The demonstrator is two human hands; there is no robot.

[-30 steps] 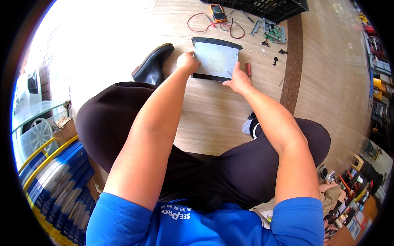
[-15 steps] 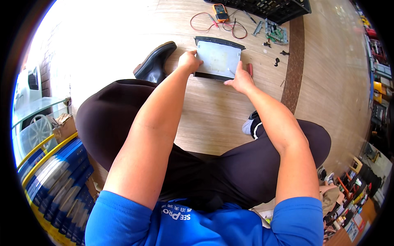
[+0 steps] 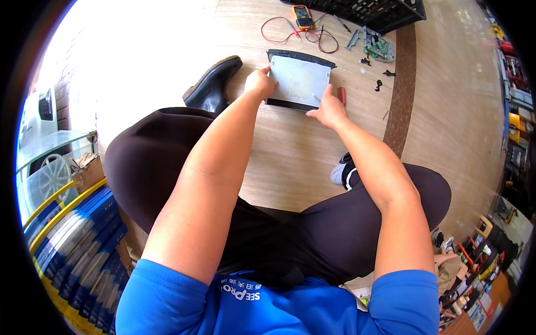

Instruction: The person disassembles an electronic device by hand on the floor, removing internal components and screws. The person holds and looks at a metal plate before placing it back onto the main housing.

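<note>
Between my hands is a flat, box-shaped electronic unit [image 3: 298, 81] with a pale grey metal panel facing up and black edging along its far and near sides. My left hand [image 3: 261, 85] grips its left side, fingers partly hidden by the unit. On the opposite side my right hand [image 3: 330, 109] holds the near right corner, thumb along the edge. A thin whitish mark or piece shows on the panel by the right thumb; I cannot tell which. Just right of that hand lies a red object, perhaps a tool handle [image 3: 341, 96].
An orange multimeter [image 3: 302, 18] with red and black leads lies beyond the unit. Near it are a green circuit board [image 3: 379, 47], small black parts [image 3: 378, 85] and a black crate [image 3: 385, 14]. My black boot [image 3: 212, 84] is at left; a rack of blue packages [image 3: 84, 234] stands lower left.
</note>
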